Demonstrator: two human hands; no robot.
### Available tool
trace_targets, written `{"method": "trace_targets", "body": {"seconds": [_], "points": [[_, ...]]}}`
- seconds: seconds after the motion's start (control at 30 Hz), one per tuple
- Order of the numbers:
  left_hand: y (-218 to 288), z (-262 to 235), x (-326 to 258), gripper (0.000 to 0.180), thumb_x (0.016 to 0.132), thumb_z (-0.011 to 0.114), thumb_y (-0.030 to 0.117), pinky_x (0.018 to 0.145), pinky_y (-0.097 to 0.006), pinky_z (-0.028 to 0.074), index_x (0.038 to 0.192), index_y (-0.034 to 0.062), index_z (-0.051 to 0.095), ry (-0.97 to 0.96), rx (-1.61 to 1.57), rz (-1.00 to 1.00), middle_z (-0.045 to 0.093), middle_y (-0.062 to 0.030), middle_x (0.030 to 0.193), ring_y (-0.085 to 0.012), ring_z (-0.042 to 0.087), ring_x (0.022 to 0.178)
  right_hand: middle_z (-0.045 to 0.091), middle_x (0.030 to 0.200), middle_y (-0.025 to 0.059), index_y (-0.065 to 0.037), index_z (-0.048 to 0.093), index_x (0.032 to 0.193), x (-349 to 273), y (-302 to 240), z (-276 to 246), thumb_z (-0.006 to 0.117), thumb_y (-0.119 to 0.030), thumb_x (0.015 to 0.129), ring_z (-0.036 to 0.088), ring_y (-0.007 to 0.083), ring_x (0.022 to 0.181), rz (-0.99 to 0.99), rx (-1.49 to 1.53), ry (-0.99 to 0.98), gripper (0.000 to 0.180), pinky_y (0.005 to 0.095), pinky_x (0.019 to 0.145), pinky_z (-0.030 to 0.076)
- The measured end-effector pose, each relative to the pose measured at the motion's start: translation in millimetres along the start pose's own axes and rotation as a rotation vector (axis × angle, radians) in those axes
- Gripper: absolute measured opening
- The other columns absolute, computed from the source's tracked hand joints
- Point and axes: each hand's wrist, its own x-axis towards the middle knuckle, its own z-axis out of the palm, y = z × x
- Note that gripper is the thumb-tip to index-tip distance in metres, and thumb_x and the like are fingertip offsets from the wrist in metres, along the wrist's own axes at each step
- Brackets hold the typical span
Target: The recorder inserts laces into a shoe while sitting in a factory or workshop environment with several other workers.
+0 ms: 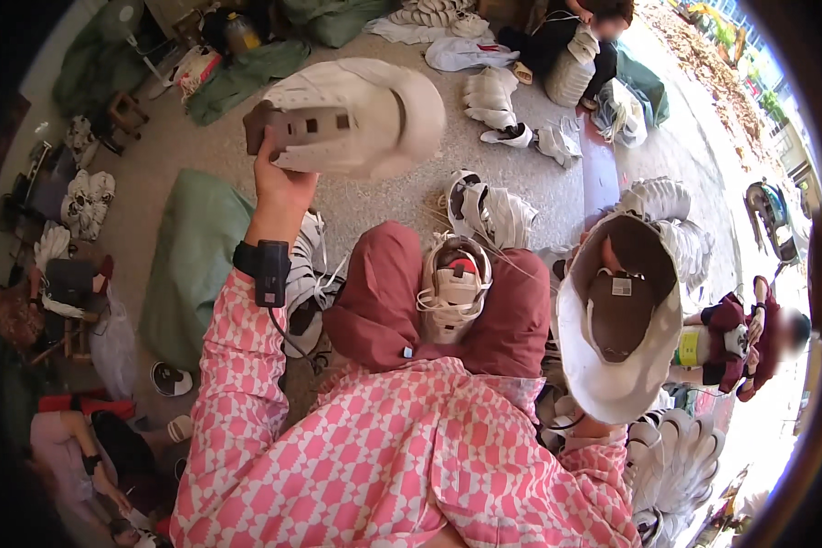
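My left hand (286, 183) is raised at the upper middle, closed round one end of a beige-white shoe upper (370, 100) with eyelet slots and a brown inside. At the right, a second pale shoe upper (612, 388) is turned with its brown lining and small white label facing up. My right hand (591, 427) supports it and is mostly hidden behind it, only a part showing below. Between my knees rests a beige laced shoe upper (454, 297) with a red patch inside its opening.
Stacked white shoe uppers (490, 96) lie ahead on the speckled floor (374, 199); more are piled (674, 457) beside my right arm. A green sack (192, 265) lies left. Other people sit around the edges, one in dark red (749, 338) at the right.
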Motion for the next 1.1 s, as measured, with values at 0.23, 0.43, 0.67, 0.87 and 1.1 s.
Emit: {"method": "trace_targets", "body": {"seconds": [0.23,0.43,0.67,0.87,1.1], "points": [[-7.6,-18.8,11.8,0.042,0.094,0.057,0.031,0.098,-0.048,0.048,0.132,0.0139,0.055,-0.155,-0.28,-0.566,0.06,-0.0064,0.131,-0.0277,0.057,0.12,0.065,0.114,0.0091,0.0,0.06,0.123,-4.1,111.7,63.0,0.055,-0.013,0.094,0.063,0.0229,0.098,-0.009,0.528,-0.505,0.032,0.0353,0.087,0.05],[-61.2,24.4,-15.8,0.035,0.086,0.068,0.024,0.095,-0.047,0.051,0.117,0.0091,0.064,-0.451,0.123,-0.716,0.068,-0.0087,0.114,-0.0281,0.063,0.108,0.069,0.092,0.0213,-0.008,0.067,0.109,1.3,116.8,173.2,0.064,-0.016,0.079,0.066,0.0407,0.09,0.029,-0.023,-0.863,0.031,0.0484,0.077,0.052],[-122.1,49.7,-43.4,0.032,0.092,0.069,0.016,0.089,-0.034,0.055,0.12,0.0055,0.061,-0.531,0.419,-0.954,0.07,-0.0071,0.11,-0.0194,0.068,0.098,0.069,0.116,0.01,-0.005,0.066,0.118,-38.3,91.6,186.4,0.053,-0.024,0.095,0.064,0.023,0.103,0.849,1.401,-1.065,0.032,0.032,0.083,0.051],[-146.2,25.9,-35.6,0.035,0.089,0.072,0.02,0.083,-0.033,0.056,0.119,0.0036,0.061,-0.436,0.528,-0.862,0.07,-0.0081,0.107,-0.0178,0.068,0.095,0.068,0.096,0.0081,-0.003,0.066,0.115,-1.2,145.5,187.2,0.062,-0.034,0.095,0.066,0.0194,0.081,0.35,0.667,-1.325,0.037,0.0301,0.071,0.054],[-165.5,14.5,-24.3,0.033,0.088,0.073,0.017,0.079,-0.028,0.053,0.116,0.0028,0.062,-0.289,0.871,-0.756,0.069,-0.0074,0.104,-0.0165,0.066,0.094,0.066,0.114,0.0108,-0.001,0.06,0.124,-23.0,124.5,170.4,0.051,-0.052,0.099,0.063,0.0206,0.1,0.671,0.891,-0.755,0.058,0.034,0.086,0.05]]}}
